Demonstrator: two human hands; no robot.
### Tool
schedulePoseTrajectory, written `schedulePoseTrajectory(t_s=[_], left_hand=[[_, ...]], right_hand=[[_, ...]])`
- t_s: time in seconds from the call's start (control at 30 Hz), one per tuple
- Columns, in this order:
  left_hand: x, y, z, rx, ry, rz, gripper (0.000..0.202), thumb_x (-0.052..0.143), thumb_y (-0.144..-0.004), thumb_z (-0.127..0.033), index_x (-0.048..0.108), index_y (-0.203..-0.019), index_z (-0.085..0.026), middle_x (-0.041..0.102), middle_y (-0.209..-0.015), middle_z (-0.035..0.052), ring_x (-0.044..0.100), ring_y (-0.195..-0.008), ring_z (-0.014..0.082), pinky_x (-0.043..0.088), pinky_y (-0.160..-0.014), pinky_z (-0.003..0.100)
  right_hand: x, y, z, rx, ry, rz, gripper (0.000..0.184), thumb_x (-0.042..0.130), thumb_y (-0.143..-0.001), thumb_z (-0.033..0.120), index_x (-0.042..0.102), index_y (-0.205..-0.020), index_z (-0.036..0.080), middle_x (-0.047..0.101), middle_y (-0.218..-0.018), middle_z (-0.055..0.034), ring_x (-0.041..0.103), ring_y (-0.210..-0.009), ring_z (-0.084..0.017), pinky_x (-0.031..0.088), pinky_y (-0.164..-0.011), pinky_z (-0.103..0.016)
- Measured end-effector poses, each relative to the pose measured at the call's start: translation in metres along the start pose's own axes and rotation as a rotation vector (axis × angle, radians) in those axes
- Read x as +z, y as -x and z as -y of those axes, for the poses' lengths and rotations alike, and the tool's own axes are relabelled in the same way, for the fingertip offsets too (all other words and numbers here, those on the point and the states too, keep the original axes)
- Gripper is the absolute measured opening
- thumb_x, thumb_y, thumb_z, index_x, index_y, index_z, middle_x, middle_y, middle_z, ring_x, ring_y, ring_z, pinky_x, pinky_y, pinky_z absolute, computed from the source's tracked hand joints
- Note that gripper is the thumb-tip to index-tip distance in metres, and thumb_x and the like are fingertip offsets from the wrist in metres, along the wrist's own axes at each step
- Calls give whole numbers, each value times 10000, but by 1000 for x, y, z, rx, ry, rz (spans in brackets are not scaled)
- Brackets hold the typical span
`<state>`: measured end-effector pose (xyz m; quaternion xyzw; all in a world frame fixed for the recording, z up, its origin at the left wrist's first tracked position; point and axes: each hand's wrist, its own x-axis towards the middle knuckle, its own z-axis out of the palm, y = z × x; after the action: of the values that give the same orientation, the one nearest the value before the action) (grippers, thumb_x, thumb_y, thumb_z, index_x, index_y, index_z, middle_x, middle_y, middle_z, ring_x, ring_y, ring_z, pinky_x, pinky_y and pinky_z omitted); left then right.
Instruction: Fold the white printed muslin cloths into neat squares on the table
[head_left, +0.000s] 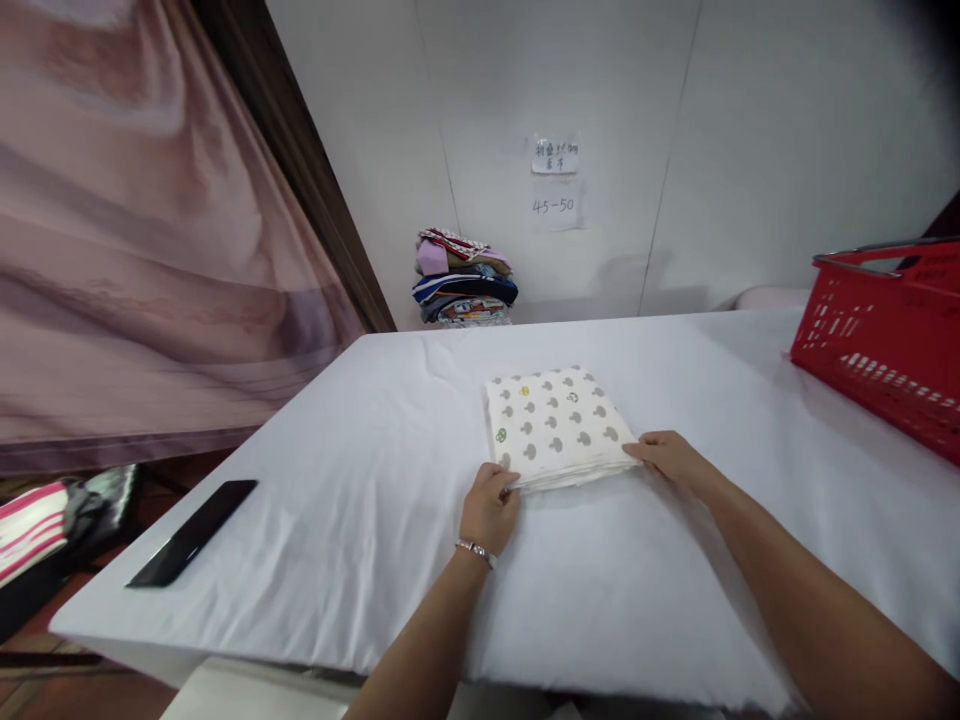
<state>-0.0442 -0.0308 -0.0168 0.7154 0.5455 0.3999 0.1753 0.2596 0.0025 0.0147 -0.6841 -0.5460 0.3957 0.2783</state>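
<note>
White cloth covers the surface (pixel 315 500). Folded cream cloth (pixel 555 425) with grey mushroom-like print lies flat near the middle of it, square-ish, several layers visible at the near edge. Left hand (pixel 489 508) sits at the near left corner of the folded cloth, fingers (pixel 507 484) curled together on the edge, thumb on top; bracelet (pixel 475 549) on the wrist. Right hand (pixel 671 456) is at the near right corner, fingers together, pinching or pressing the edge, can't tell which.

Black flat phone-like item (pixel 193 532) lies at the left edge of the surface, well apart from the hands. Red plastic basket (pixel 885 350) stands at the far right. Stack of folded clothes (pixel 463 280) sits against the wall behind the surface. Two paper notes (pixel 556 182) stuck on the wall above. Pink curtain (pixel 135 220) hangs on the left.
</note>
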Motion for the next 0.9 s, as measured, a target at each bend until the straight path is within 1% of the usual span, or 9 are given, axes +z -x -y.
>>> schedulePoseTrajectory(t_s=[0.27,0.47,0.57,0.63,0.7,0.73,0.8,0.87,0.9], left_hand=[[-2,-1,-3,-33,51,13,214,502,-725,-97,632,-861,-198,523,-891,1,513,-587,61,477,-577,205],[-3,1,-4,-63,77,57,227,485,-724,-89,621,-869,-200,520,-910,5,515,-605,65,472,-593,208],[-5,3,-6,-74,58,72,241,483,-727,-98,615,-894,-211,527,-937,10,529,-643,79,476,-629,220],[-7,5,-9,-81,50,78,239,498,-730,-119,611,-916,-220,529,-956,11,532,-653,83,474,-641,222],[-9,5,-12,-85,53,82,213,522,-746,-167,608,-932,-226,529,-970,10,527,-638,80,470,-639,220],[-10,5,-13,-85,58,84,192,528,-762,-202,608,-935,-228,528,-970,10,522,-626,78,467,-635,221],[-12,5,-15,-86,67,89,159,501,-809,-271,619,-909,-234,529,-949,7,516,-618,78,460,-628,221],[-13,4,-16,-89,64,88,204,438,-855,-299,633,-853,-238,531,-909,6,527,-658,88,452,-637,221],[-13,3,-16,-94,59,82,238,411,-869,-297,638,-826,-238,531,-894,7,534,-683,94,448,-646,221]], right_hand=[[-5,6,11,-93,-226,101,428,563,-700,552,402,-530,193,379,-459,57,303,-440,-72,242,-455,-228],[-4,0,-3,-18,70,54,432,533,-704,545,378,-498,199,345,-406,56,337,-424,-91,266,-462,-248],[-5,-4,-6,-33,245,21,414,482,-722,560,452,-518,201,448,-444,18,438,-461,-132,314,-475,-267],[-5,-2,0,-63,425,-99,390,470,-717,575,572,-653,204,595,-625,-41,546,-585,-196,373,-513,-298],[-2,5,15,-161,554,-242,438,450,-733,572,618,-925,216,639,-947,-96,589,-817,-268,432,-600,-351],[0,9,25,-240,579,-285,483,431,-752,566,584,-1060,226,595,-1106,-103,565,-941,-289,449,-654,-371],[9,14,43,-427,565,-271,537,392,-797,550,472,-1241,259,431,-1342,-68,461,-1141,-290,464,-751,-375],[19,10,53,-558,529,-194,566,372,-825,546,374,-1328,288,268,-1449,-17,330,-1265,-275,459,-832,-364],[24,4,53,-580,530,-157,594,369,-829,549,336,-1356,278,219,-1468,-14,272,-1300,-273,441,-883,-373]])
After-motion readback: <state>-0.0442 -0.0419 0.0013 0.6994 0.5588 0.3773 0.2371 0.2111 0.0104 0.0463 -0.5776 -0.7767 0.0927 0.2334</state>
